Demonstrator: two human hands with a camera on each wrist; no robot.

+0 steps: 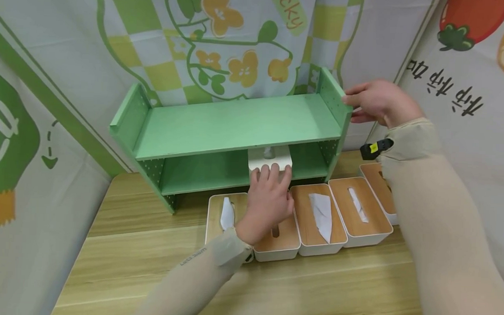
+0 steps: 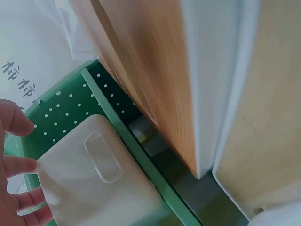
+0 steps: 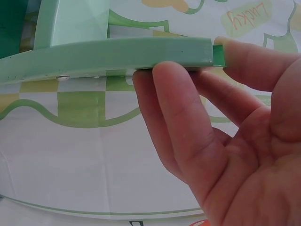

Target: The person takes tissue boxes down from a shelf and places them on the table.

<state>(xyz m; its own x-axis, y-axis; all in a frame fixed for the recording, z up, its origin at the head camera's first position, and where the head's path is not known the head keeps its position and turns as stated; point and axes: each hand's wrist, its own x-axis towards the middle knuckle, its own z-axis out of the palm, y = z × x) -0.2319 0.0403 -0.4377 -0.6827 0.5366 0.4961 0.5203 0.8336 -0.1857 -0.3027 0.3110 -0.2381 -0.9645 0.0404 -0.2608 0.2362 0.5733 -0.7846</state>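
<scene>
A white box (image 1: 270, 157) with a pale tuft on top, seemingly a tissue box, sits on the lower level of a green shelf (image 1: 245, 122). My left hand (image 1: 269, 197) touches the front edge of that box with extended fingers. In the left wrist view, the box (image 2: 89, 174) shows an oblong recess, and the fingertips meet its edge with the thumb held apart. My right hand (image 1: 379, 104) grips the upper front of the shelf's right side panel. The right wrist view shows thumb and fingers of the right hand (image 3: 225, 122) pinching the panel's end (image 3: 183, 52).
Several white tissue boxes with wooden lids stand in a row before the shelf, among them one with folded tissue (image 1: 299, 198) and one with a thin strip (image 1: 345, 225). The wooden table (image 1: 148, 260) is bordered by printed cloth walls (image 1: 246, 69).
</scene>
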